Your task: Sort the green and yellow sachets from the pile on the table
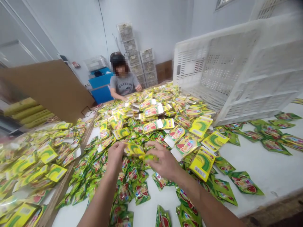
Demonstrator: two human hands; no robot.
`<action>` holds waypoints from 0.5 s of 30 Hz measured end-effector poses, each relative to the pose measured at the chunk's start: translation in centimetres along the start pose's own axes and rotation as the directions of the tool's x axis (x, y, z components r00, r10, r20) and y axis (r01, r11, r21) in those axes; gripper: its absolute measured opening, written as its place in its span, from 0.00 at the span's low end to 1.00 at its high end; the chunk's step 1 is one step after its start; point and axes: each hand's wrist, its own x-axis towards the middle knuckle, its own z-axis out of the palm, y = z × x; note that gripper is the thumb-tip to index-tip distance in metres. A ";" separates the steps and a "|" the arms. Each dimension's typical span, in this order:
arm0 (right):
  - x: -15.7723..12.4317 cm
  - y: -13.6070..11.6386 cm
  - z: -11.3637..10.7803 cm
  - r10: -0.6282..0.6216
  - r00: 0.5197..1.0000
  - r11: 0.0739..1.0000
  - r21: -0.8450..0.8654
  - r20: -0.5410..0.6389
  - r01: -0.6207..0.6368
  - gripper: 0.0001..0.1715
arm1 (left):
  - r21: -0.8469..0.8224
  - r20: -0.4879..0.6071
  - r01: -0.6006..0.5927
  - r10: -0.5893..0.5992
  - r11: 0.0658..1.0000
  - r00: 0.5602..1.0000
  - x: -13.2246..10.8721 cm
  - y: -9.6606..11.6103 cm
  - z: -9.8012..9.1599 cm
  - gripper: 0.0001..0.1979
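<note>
Scene was lit bright and flat from overhead, shadows barely seen. Edges were stretched fisheye-style, and the left side was blurred.

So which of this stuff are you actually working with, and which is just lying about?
In use: left hand and right hand, both gripping a yellow card; green sachets heaped under them.
Lying about: white crate on its side, cardboard sheet, stacked crates by the wall, blue bins.

head cam | looks forward and down | close over packet-strewn table (260,167) | single view
</note>
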 end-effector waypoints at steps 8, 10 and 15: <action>-0.4 0.2 2.8 0.055 0.994 0.997 -0.057 0.092 -0.050 0.09 | -0.143 0.079 0.075 -0.064 0.987 0.995 -2.9 -1.4 -1.6 0.17; 0.0 -0.1 2.4 0.294 0.954 0.953 0.060 0.065 -0.298 0.09 | -0.145 0.080 0.036 -0.024 0.989 0.997 -3.2 -2.3 -1.6 0.21; 0.3 -0.4 2.0 0.375 0.899 0.812 0.388 0.225 -0.436 0.12 | -0.149 0.301 0.097 -0.048 0.984 0.952 -3.8 -4.6 -1.5 0.23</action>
